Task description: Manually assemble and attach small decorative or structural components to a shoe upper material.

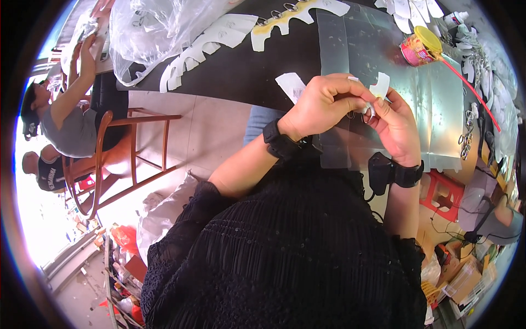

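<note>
Over the table's near edge, my left hand (320,104) and my right hand (400,131) meet with their fingertips pinched together. Between them is a small metal ring (369,115), with something white against it that the fingers partly cover. A curved white paper piece (381,82) with a yellowish smear sticks up from behind my right fingers. Which fingers bear on the ring and which on the paper is partly hidden. Another white paper piece (289,86) lies on the table beside my left hand.
Notched white paper strips (224,32), one yellow-smeared with rings, lie across the dark table (230,74). A clear sheet (438,118) covers its right part, below a yellow-lidded tub (419,50) and red stick (472,88). Left are a plastic bag (159,33), wooden chair (131,137) and seated person (71,120).
</note>
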Demonstrator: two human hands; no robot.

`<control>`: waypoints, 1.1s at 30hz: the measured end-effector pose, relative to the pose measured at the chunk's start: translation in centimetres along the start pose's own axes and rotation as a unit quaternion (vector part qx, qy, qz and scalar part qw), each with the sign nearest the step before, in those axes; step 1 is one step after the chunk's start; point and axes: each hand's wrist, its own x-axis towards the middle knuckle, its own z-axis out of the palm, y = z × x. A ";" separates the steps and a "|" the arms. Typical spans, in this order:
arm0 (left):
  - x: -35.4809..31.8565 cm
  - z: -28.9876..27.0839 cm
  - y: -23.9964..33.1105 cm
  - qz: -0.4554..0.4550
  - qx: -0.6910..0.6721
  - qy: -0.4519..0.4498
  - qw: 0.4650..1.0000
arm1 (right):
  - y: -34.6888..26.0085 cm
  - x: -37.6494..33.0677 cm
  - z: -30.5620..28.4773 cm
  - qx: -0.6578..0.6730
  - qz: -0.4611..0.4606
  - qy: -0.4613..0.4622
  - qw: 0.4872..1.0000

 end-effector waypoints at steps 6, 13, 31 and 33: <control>-0.2 0.3 1.4 -0.066 -0.058 0.027 0.996 | 0.9 0.3 -0.5 0.050 -0.026 -0.053 0.997; -0.6 0.5 0.4 -0.074 -0.096 0.048 0.991 | 1.3 0.4 -0.6 0.101 0.019 -0.074 0.992; -0.9 0.9 0.1 -0.058 -0.058 0.076 0.994 | -0.6 -0.7 0.5 0.000 0.021 -0.060 0.998; -0.9 0.7 0.1 -0.049 0.000 0.061 0.997 | -0.3 -0.6 0.5 -0.017 0.025 -0.037 0.999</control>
